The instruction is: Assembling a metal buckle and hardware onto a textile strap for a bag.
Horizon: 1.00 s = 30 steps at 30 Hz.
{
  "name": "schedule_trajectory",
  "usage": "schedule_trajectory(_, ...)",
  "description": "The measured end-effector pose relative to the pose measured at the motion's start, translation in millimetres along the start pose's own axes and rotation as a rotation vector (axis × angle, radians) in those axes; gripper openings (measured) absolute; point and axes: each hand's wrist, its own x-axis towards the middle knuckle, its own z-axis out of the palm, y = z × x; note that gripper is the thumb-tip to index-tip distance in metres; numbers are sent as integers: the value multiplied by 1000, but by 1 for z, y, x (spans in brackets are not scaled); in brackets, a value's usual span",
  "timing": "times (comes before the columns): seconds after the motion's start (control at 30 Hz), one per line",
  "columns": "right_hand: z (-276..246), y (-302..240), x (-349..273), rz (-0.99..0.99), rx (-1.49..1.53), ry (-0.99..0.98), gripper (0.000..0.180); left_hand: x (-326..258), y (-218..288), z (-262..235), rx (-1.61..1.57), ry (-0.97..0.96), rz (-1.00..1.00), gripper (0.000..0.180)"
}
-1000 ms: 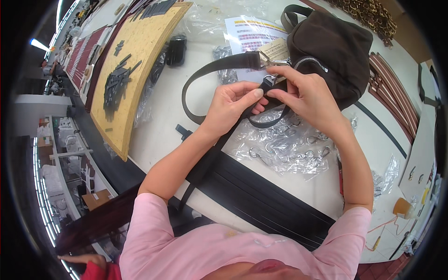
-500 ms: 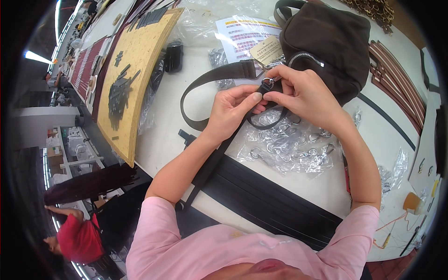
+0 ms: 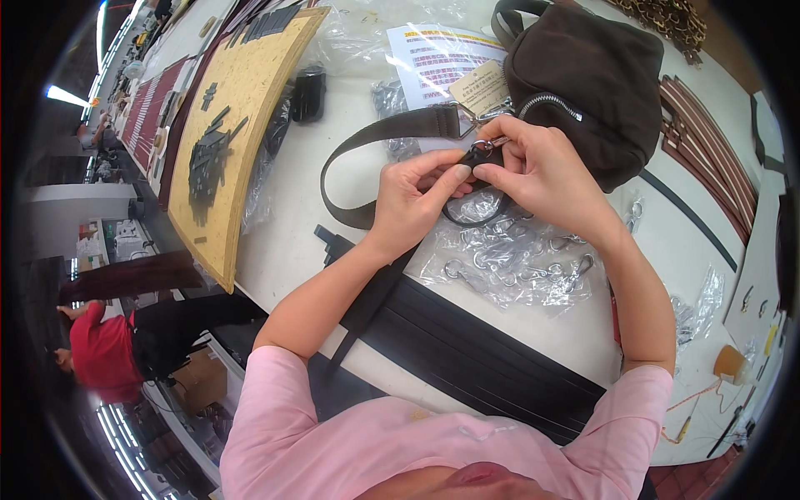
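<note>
A red-shirted co-worker (image 3: 100, 348) has come further into view, while the left hand (image 3: 417, 196) and right hand (image 3: 546, 171) pinch the black strap (image 3: 477, 158) near its metal ring (image 3: 482, 146), beside the dark brown bag (image 3: 583, 92) above the worktop (image 3: 558, 337), presumably to steady the limp strap end.

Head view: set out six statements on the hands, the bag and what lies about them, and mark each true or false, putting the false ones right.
1. The left hand and right hand come together at the strap. True.
2. The strap is bright red. False: it is black.
3. The bag has a silver zip. True.
4. Dark strips lie on the yellow board. True.
5. The board is to the right of the bag. False: it is to the left.
6. The bag is nearer the person's body than the hands are. False: it lies beyond them, toward the right.
</note>
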Motion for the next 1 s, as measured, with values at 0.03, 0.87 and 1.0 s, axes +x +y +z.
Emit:
schedule_trajectory(0.03,-1,0,0,-8,5,0,26,0,0,0,29,9,26,25)
schedule_trajectory(0.87,1,-2,-1,14,-24,-59,24,2,1,-2,459,180,480,17)
schedule_trajectory(1.0,3,-3,0,37,-5,-76,25,0,3,-5,478,192,504,16)
